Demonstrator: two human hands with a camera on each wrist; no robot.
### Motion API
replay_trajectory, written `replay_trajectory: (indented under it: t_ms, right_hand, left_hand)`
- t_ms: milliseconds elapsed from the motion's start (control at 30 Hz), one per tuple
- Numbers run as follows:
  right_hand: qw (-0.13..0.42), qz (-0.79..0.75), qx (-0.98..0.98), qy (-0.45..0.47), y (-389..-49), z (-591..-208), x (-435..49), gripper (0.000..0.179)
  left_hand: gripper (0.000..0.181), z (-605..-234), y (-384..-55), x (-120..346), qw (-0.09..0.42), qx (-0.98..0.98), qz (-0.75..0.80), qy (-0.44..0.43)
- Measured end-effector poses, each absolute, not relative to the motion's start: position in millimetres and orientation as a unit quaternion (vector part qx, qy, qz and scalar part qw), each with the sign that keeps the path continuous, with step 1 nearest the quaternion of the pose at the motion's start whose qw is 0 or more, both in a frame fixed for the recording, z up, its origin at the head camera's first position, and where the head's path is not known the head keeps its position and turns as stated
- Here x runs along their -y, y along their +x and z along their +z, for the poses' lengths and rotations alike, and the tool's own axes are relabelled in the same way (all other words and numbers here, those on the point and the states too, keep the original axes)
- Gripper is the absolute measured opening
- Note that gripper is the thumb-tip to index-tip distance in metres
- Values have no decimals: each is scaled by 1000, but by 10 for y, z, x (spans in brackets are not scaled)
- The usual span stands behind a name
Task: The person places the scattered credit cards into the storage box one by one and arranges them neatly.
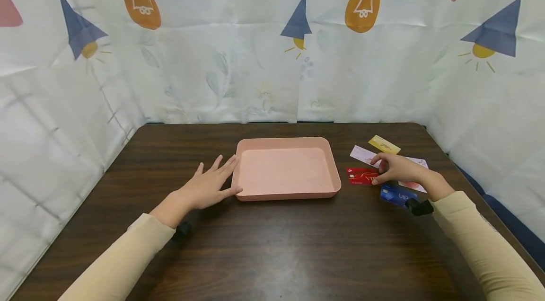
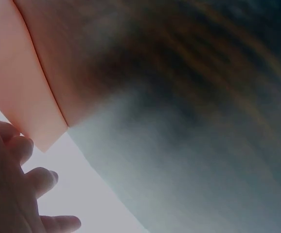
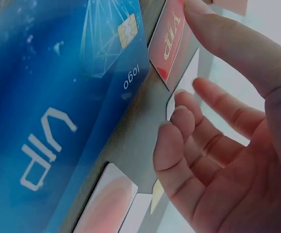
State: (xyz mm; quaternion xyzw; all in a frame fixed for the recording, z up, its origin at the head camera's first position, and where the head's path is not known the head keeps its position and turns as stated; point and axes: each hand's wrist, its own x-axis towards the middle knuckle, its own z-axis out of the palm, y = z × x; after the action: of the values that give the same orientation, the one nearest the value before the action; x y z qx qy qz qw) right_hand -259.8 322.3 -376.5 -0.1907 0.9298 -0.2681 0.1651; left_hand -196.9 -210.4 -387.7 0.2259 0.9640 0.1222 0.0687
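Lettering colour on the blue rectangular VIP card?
White lettering; shows best in the right wrist view.

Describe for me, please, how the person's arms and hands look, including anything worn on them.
A long, cream fabric left sleeve and a matching right sleeve end near the wrists. The bare left hand and bare right hand show no gloves or rings. A small black left wrist device and similar right wrist device are visible, probably cameras.

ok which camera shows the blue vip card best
Right wrist: the blue VIP card is large there, lettering and chip clear, though cropped. The head view shows it small, partly covered by a black wrist device; the left wrist view lacks it.
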Motion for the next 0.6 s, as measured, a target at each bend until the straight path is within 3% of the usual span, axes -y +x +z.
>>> replay_trajectory:
  t_ms: [200, 600]
  right_hand:
    - [183, -263, -928, -192, -2628, -3798, -3268, 55]
    - [182, -267, -928, -185, -2648, -3825, -3317, 52]
  left_hand:
    - [102, -3858, -1969, 2095, 69, -964, 106, 234]
    - [106, -3870, -1968, 2092, 75, -963, 113, 234]
